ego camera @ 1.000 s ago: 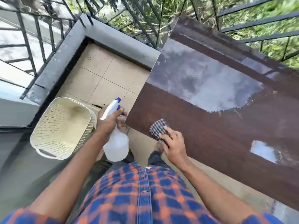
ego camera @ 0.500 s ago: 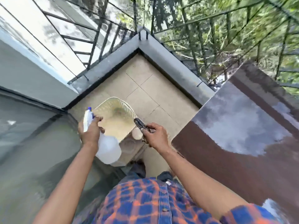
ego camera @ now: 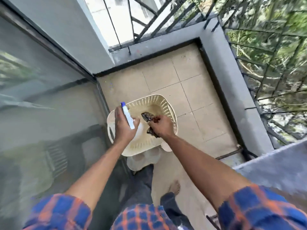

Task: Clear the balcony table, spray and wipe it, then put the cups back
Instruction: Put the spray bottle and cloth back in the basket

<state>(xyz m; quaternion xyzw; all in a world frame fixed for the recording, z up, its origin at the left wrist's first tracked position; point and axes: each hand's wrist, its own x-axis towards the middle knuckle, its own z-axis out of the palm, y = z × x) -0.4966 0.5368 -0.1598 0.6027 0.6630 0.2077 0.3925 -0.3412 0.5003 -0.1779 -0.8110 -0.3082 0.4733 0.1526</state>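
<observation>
A person in a blue-and-orange checked shirt [ego camera: 142, 216] stands on a tiled balcony floor [ego camera: 191, 90], both arms stretched out over a cream slotted basket [ego camera: 170, 107] that sits just beside the glass door [ego camera: 41, 97] on the left. The left hand [ego camera: 123, 130] grips a white spray bottle [ego camera: 127, 119] with a blue tip, its fingers [ego camera: 118, 114] curled round the neck and the bottle's body hanging over the basket's left side. The right hand [ego camera: 163, 127] clutches a dark checked cloth [ego camera: 147, 117], fingers closed on it, the cloth bunched over the basket's inside. The worktop [ego camera: 274, 165] shows only as a grey, sky-reflecting corner at the near right, well apart from both hands. A black railing [ego camera: 265, 63] and blurred greenery fill the far right
</observation>
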